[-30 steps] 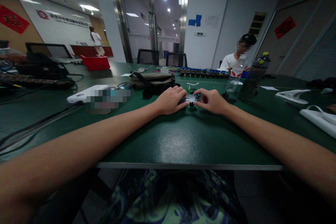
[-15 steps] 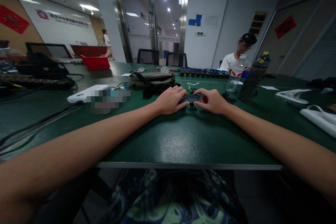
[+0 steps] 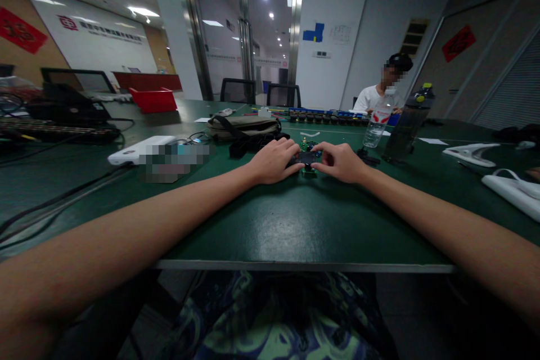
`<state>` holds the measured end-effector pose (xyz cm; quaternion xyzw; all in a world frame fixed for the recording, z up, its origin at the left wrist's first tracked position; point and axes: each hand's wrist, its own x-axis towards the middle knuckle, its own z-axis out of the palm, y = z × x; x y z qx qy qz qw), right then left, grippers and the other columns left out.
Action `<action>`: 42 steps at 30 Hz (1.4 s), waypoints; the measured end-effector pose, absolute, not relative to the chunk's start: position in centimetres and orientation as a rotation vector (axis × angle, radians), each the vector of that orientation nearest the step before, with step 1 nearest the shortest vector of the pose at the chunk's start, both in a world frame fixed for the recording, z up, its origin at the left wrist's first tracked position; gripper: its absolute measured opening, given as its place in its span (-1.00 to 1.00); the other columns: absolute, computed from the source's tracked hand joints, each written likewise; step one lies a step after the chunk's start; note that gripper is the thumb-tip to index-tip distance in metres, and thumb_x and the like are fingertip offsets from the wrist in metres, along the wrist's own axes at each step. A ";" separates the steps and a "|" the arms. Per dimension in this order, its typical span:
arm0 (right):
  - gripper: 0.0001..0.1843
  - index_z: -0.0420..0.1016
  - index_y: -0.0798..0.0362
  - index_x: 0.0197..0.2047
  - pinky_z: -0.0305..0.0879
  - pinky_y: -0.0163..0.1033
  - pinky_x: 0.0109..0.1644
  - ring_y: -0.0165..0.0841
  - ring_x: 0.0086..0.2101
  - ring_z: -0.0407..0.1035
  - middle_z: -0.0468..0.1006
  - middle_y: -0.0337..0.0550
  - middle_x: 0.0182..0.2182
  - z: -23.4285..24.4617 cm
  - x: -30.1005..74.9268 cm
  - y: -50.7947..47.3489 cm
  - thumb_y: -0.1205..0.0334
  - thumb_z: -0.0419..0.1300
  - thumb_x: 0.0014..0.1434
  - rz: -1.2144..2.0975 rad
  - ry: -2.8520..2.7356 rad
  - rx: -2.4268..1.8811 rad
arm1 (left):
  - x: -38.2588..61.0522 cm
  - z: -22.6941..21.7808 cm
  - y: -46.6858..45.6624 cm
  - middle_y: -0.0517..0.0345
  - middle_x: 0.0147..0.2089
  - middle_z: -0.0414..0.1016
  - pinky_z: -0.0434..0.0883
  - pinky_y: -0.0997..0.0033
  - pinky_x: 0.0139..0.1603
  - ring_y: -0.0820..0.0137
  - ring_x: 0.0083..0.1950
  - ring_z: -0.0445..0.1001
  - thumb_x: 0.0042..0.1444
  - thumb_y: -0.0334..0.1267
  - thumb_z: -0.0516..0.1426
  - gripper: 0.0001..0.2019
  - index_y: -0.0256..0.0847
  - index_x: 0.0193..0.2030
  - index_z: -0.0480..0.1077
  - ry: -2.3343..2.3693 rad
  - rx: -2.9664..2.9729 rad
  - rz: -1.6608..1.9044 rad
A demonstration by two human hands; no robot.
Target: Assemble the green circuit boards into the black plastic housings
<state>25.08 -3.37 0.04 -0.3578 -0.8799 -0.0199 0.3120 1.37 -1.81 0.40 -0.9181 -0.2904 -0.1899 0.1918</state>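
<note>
Both my arms reach out over a dark green table (image 3: 270, 230). My left hand (image 3: 274, 161) and my right hand (image 3: 341, 162) meet over a small dark module (image 3: 307, 157) that sits on a green circuit board (image 3: 309, 171). The fingers of both hands are curled and pinch the module from either side. More green board shows just behind the module. The fingertips hide most of the part.
A tan bag (image 3: 242, 125) and black parts lie behind my left hand. A clear water bottle (image 3: 377, 124) and a dark bottle (image 3: 407, 124) stand to the right. White devices (image 3: 510, 188) lie far right, cables and a laptop (image 3: 71, 95) far left. A seated person (image 3: 382, 93) is across the table.
The piece between my fingers looked white a second ago and now shows dark. My hands have barely shifted. A person walking in the background at left has gone out of sight.
</note>
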 end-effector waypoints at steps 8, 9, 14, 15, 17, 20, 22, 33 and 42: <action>-0.69 0.50 0.07 -0.08 0.17 -0.33 -0.38 -0.43 -0.57 0.30 0.48 -0.33 -0.56 0.0 25.1 -3.4 0.10 0.30 0.16 -0.045 -2.313 -0.946 | 1.3 0.3 -1.7 -0.08 -0.10 0.47 0.30 0.20 -0.06 0.15 -0.05 0.38 0.34 0.06 -0.05 -0.61 -0.25 -0.08 0.36 -0.809 -2.572 -0.540; -0.69 0.50 0.07 -0.08 0.17 -0.32 -0.38 -0.43 -0.57 0.30 0.48 -0.33 -0.56 0.0 25.1 -3.4 0.10 0.30 0.15 -0.047 -2.310 -0.944 | 1.3 0.3 -1.7 -0.09 -0.10 0.47 0.30 0.20 -0.06 0.15 -0.05 0.38 0.34 0.06 -0.05 -0.61 -0.26 -0.07 0.36 -0.807 -2.574 -0.539; -0.68 0.50 0.09 -0.07 0.17 -0.32 -0.37 -0.43 -0.57 0.30 0.47 -0.33 -0.56 0.0 25.1 -3.4 0.11 0.30 0.15 -0.054 -2.310 -0.946 | 1.4 0.3 -1.7 -0.08 -0.11 0.47 0.30 0.21 -0.06 0.16 -0.06 0.39 0.35 0.04 -0.04 -0.61 -0.27 -0.07 0.36 -0.806 -2.569 -0.524; -0.68 0.50 0.10 -0.07 0.17 -0.32 -0.37 -0.43 -0.57 0.30 0.47 -0.33 -0.56 0.0 25.0 -3.4 0.11 0.30 0.15 -0.054 -2.312 -0.947 | 1.4 0.3 -1.7 -0.08 -0.11 0.47 0.30 0.21 -0.06 0.16 -0.06 0.39 0.35 0.04 -0.04 -0.61 -0.27 -0.08 0.36 -0.806 -2.568 -0.522; -0.68 0.50 0.11 -0.08 0.18 -0.32 -0.37 -0.44 -0.57 0.30 0.47 -0.33 -0.56 0.0 25.0 -3.4 0.11 0.31 0.15 -0.051 -2.312 -0.946 | 1.4 0.3 -1.7 -0.07 -0.12 0.47 0.30 0.21 -0.07 0.16 -0.07 0.39 0.35 0.04 -0.04 -0.62 -0.26 -0.08 0.36 -0.808 -2.566 -0.519; -0.68 0.51 0.10 -0.08 0.18 -0.32 -0.37 -0.44 -0.57 0.30 0.47 -0.33 -0.56 0.0 25.0 -3.4 0.11 0.30 0.15 -0.041 -2.313 -0.946 | 1.3 0.3 -1.7 -0.07 -0.12 0.47 0.30 0.22 -0.07 0.17 -0.08 0.39 0.36 0.03 -0.04 -0.62 -0.27 -0.08 0.35 -0.804 -2.565 -0.513; -0.69 0.50 0.09 -0.08 0.18 -0.32 -0.37 -0.43 -0.57 0.30 0.48 -0.32 -0.56 0.0 25.1 -3.4 0.11 0.29 0.15 -0.037 -2.317 -0.951 | 1.3 0.3 -1.7 -0.06 -0.12 0.47 0.30 0.22 -0.06 0.17 -0.08 0.39 0.36 0.03 -0.04 -0.63 -0.26 -0.08 0.35 -0.797 -2.564 -0.515; -0.69 0.51 0.11 -0.09 0.17 -0.33 -0.38 -0.44 -0.57 0.31 0.47 -0.33 -0.58 0.1 25.1 -3.5 0.12 0.29 0.15 -0.053 -2.312 -0.944 | 1.3 0.3 -1.7 -0.07 -0.09 0.49 0.31 0.22 -0.05 0.17 -0.06 0.40 0.34 0.04 -0.03 -0.61 -0.27 -0.05 0.38 -0.802 -2.549 -0.517; -0.71 0.51 0.09 -0.12 0.16 -0.33 -0.38 -0.45 -0.57 0.27 0.45 -0.34 -0.58 0.0 25.0 -3.4 0.10 0.28 0.15 0.001 -2.300 -0.921 | 1.2 0.4 -1.7 -0.08 -0.03 0.51 0.31 0.21 -0.03 0.17 -0.02 0.39 0.34 -0.18 -0.01 -0.66 -0.28 0.14 0.37 -0.734 -2.535 -0.520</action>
